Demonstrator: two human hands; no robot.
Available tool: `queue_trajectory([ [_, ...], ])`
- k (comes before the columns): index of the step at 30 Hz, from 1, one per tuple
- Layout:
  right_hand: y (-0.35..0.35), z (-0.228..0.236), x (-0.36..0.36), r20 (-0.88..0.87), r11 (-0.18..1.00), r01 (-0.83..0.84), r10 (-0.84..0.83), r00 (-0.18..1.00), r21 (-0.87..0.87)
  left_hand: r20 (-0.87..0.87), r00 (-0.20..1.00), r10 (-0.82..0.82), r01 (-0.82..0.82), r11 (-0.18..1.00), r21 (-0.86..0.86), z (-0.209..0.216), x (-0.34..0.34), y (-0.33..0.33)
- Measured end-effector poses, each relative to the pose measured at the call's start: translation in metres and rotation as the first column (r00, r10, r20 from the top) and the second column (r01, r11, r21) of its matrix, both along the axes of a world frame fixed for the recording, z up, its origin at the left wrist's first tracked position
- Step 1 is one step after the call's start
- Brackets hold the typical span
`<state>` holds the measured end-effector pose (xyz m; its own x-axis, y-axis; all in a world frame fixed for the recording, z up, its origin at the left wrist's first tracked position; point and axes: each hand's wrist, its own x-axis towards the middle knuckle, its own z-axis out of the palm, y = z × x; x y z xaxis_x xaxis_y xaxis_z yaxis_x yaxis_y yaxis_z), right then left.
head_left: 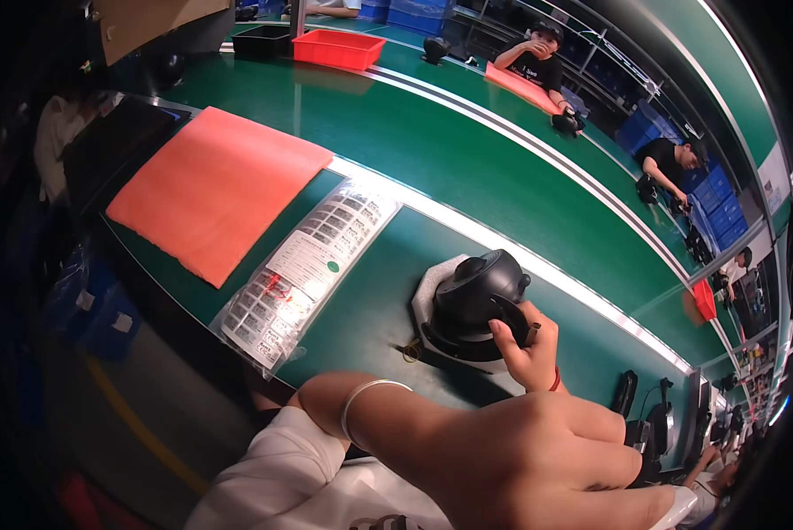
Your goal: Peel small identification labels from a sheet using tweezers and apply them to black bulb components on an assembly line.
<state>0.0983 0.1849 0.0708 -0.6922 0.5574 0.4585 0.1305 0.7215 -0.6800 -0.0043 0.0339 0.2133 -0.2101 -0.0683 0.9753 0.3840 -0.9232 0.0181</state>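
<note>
One green counter (361, 322); one black kettle (469, 299) near its far edge, probably light, stiff, slippery-sided; one left hand (560, 455), fingers curled, contents unclear; one right hand (536, 349), which grips the kettle's handle (506, 312), likely the best hold.

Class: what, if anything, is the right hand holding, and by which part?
The right hand holds the black rounded object by its curved, handle-like part.

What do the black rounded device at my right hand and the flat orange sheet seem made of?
Black rounded device: probably hard plastic, satin; soft highlights suggest it, though coated metal is possible. Flat orange sheet: seemingly foam or felt, matte; it shows no gloss and slightly ragged edges.
</note>
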Motion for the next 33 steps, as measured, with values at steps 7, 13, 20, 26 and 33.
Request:
queue_trajectory([
  [7, -0.004, 0.0, -0.003, -0.03, 1.0, -0.001, 0.001, 1.0, -0.013, 0.021, 0.999, 0.043, -0.043, 0.999, 0.012, 0.001, -0.004, -0.004],
  [13, -0.002, 0.0, -0.005, -0.056, 1.0, 0.002, -0.004, 0.998, -0.031, -0.026, 1.0, 0.01, -0.01, 1.0, -0.008, 0.001, -0.006, -0.005],
  [20, 0.001, -0.003, -0.001, -0.041, 1.0, -0.008, 0.007, 0.999, -0.01, 0.021, 0.999, -0.031, 0.031, 0.999, -0.018, 0.003, -0.008, -0.01],
  [26, 0.0, -0.003, -0.001, -0.043, 0.999, 0.011, -0.013, 0.999, -0.037, 0.1, 0.994, -0.052, 0.05, 0.999, 0.022, 0.0, 0.002, -0.009],
  [33, -0.003, -0.004, -0.002, -0.047, 0.998, 0.008, -0.011, 0.999, -0.056, 0.122, 0.992, 0.04, -0.05, 0.995, 0.086, -0.001, -0.002, -0.007],
])
